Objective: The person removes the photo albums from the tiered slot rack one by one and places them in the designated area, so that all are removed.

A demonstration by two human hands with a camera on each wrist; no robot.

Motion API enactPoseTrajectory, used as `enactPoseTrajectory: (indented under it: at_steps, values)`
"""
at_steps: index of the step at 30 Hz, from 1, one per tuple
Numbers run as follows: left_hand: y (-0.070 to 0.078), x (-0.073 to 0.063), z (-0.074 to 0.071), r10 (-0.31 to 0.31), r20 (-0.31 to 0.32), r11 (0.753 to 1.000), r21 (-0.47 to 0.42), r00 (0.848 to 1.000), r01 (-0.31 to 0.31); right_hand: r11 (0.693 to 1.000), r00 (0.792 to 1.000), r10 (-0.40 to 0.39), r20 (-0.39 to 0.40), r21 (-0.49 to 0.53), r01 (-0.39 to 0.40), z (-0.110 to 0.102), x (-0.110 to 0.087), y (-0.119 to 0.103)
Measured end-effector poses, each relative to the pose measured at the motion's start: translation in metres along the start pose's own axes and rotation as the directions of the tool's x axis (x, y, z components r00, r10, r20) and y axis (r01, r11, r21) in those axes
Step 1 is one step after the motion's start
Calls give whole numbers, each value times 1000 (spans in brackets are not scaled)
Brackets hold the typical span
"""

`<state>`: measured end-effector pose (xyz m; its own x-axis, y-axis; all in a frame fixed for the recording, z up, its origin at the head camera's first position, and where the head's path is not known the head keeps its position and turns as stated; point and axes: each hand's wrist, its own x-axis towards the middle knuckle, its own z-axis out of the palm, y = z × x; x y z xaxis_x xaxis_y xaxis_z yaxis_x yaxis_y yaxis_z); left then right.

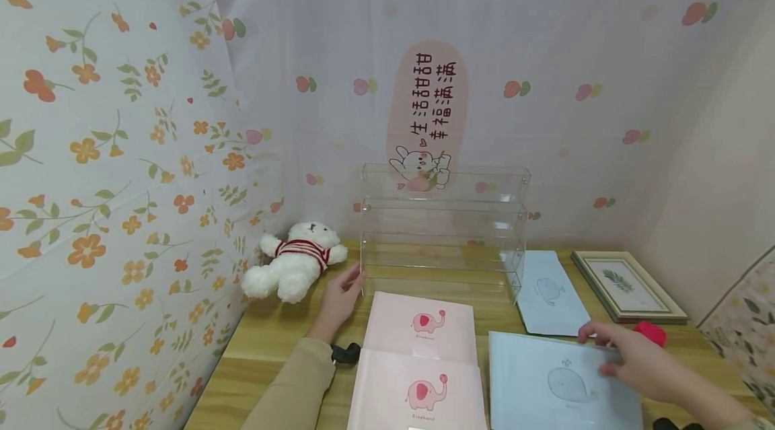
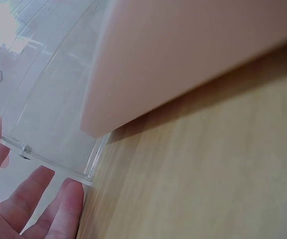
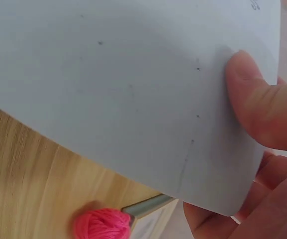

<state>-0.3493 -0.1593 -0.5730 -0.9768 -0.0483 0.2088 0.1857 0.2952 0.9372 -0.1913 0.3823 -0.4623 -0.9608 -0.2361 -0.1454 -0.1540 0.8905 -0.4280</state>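
Observation:
A clear acrylic tiered rack (image 1: 445, 236) stands at the back middle of the table. At its lower left side my left hand (image 1: 344, 295) grips the side panel, the thumb on one face and the fingers behind the edge (image 2: 53, 167) in the left wrist view. My right hand (image 1: 636, 357) pinches a light blue booklet (image 1: 533, 383) with a whale drawing by its upper right corner. In the right wrist view the thumb (image 3: 247, 94) lies on the cover, with the fingers behind it. Another blue whale booklet (image 1: 545, 295) lies beyond, right of the rack.
Two pink elephant booklets (image 1: 418, 363) overlap in front of the rack. To the left, a white teddy bear (image 1: 297, 262) in a striped top leans by the curtain. A framed leaf picture (image 1: 630, 285) and a red yarn ball (image 1: 651, 332) lie at the right.

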Motion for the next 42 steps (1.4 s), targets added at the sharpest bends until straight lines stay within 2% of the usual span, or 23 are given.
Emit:
enactPoseTrajectory:
  at_steps: [4,7,16,21,26,30,36,40,42]
  values:
    - [0,0,0,-7,-4,1000,-4,1000,7,995,993,89,75,46,-92,5,7,1]
    - [-1,0,0,-7,-8,1000,5,1000,7,991,986,121,112,51,-127,10,12,4]
    - [-5,0,1,-2,-3,1000,0,1000,2,987,973,158,169,-6,-159,32,19,7]
    - [-4,1,1,-7,-13,1000,-14,1000,7,988,981,145,132,-62,-138,41,22,8]
    - [-5,1,-1,-1,-17,1000,-3,1000,1,982,996,63,62,-183,-51,50,25,8]
    - [-5,0,-3,-5,-16,1000,-5,1000,4,969,999,39,21,-246,-33,54,26,5]
    - [-3,3,-3,3,-18,1000,-10,1000,-4,959,1000,9,3,-283,-8,48,27,-8]
    - [6,3,-3,23,-6,1000,11,1000,-23,964,997,-42,-60,-264,24,36,32,-24]
    - [16,-1,-6,37,-6,997,75,999,-36,971,989,-90,-116,-232,61,31,34,-35]
